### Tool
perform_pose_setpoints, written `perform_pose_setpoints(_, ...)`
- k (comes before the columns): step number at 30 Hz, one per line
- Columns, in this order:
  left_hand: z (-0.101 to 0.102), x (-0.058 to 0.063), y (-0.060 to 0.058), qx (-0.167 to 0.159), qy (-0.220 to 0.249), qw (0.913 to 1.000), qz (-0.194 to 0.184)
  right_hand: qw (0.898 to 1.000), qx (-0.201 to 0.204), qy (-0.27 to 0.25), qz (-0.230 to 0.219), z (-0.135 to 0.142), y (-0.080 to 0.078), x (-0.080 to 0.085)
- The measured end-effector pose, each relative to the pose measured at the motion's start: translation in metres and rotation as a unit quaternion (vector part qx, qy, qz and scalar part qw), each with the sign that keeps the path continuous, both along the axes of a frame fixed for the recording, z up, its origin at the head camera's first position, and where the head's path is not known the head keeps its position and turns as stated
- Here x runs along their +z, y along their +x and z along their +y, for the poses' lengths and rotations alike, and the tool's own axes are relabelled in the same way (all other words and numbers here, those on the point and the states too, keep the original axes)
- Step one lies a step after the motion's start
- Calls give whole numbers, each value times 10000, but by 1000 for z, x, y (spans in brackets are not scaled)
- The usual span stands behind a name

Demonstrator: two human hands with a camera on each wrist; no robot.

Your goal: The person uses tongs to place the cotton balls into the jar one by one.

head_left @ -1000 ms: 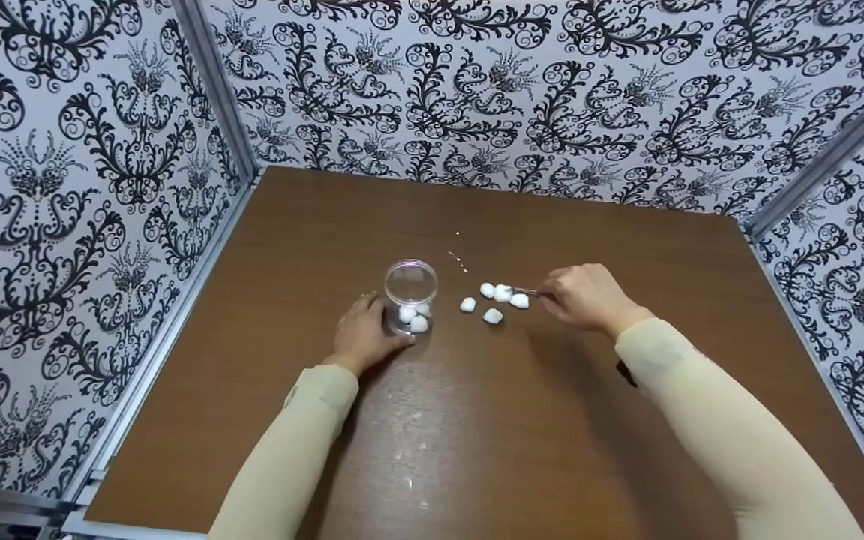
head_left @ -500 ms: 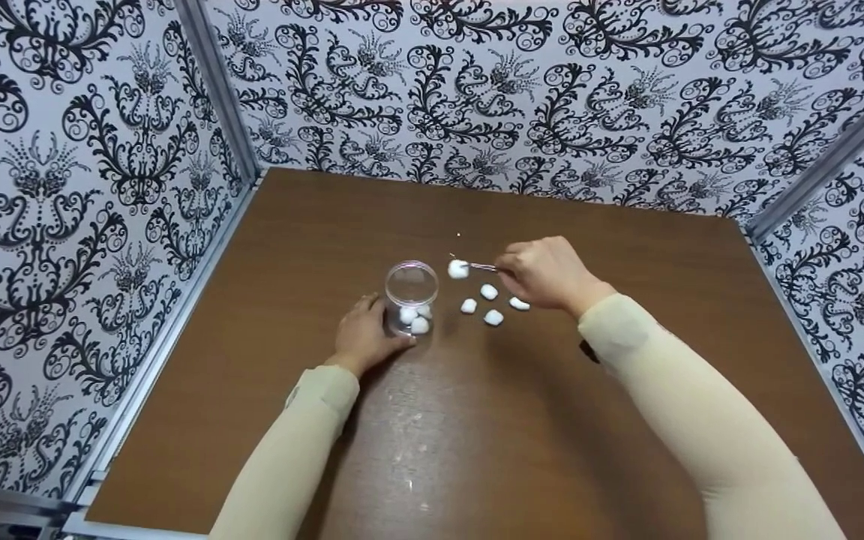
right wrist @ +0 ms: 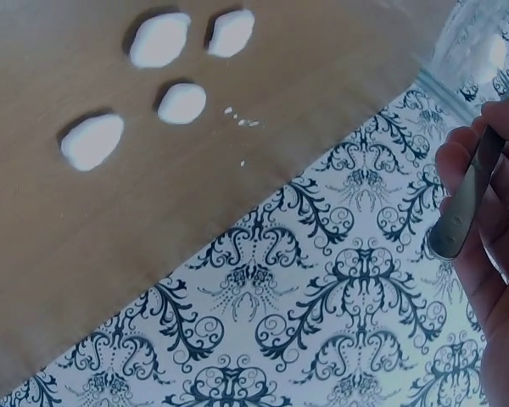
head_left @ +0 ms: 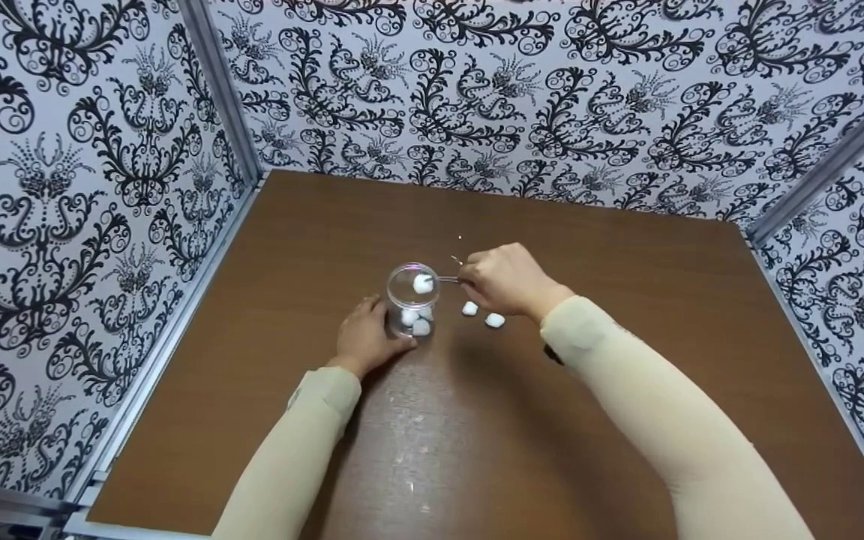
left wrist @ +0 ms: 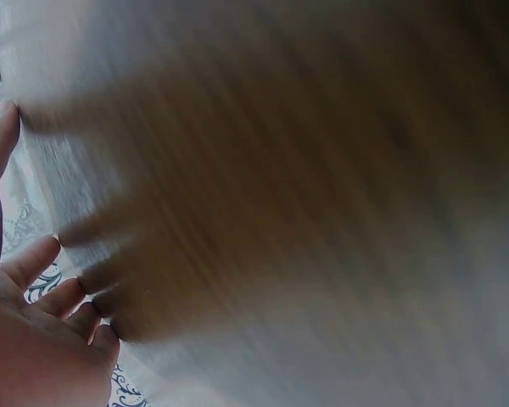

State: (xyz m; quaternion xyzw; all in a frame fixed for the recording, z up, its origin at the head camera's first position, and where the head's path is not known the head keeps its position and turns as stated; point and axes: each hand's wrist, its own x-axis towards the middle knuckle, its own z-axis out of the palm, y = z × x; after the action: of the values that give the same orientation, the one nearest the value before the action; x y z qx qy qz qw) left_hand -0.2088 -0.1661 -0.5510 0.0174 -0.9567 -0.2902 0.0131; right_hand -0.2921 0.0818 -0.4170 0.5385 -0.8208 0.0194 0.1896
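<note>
In the head view a clear round jar (head_left: 396, 322) stands on the table with several white cotton balls (head_left: 421, 327) at its bottom. My left hand (head_left: 364, 334) holds it low down from the left, thumb in front and fingers behind. My right hand (head_left: 503, 281) grips metal tweezers (head_left: 448, 280), whose tips pinch a cotton ball (head_left: 423, 283) at the jar's mouth. The rounded end of the tweezers (right wrist: 467, 203) shows in the right wrist view. In the left wrist view, the fingers (left wrist: 38, 263) have their tips at the table surface.
Loose cotton balls (head_left: 494, 320) lie on the brown table (head_left: 589, 420) right of the jar; the right wrist view shows several more (right wrist: 182, 103). Small white crumbs (right wrist: 242, 122) lie near them. Patterned walls (head_left: 477, 90) with metal posts (head_left: 222, 90) enclose the table.
My right hand has lifted one cotton ball from the group with the tweezers and carried it left to the jar's mouth. The left hand and jar have stayed in place.
</note>
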Motion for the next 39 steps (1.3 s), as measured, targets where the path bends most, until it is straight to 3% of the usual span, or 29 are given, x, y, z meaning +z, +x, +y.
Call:
perform_pose_setpoints(10,-1,-2,-1,8,33,10000,83,9999,-50,72,-74,2,0,0)
perform_pose_setpoints(18,0,-6,-4,8,-54,10000,18,9997,-234,-74,-53,34,-4,1)
perform_pose_setpoints(29,-2,-10,-6,-15,7,10000,-62,9965,-781,41,-306,101,-6,-30)
perform_pose_setpoints(39,-2,-13,-8,-38,25,10000,-77,9894,-1281,427,-533,134,-8,-50)
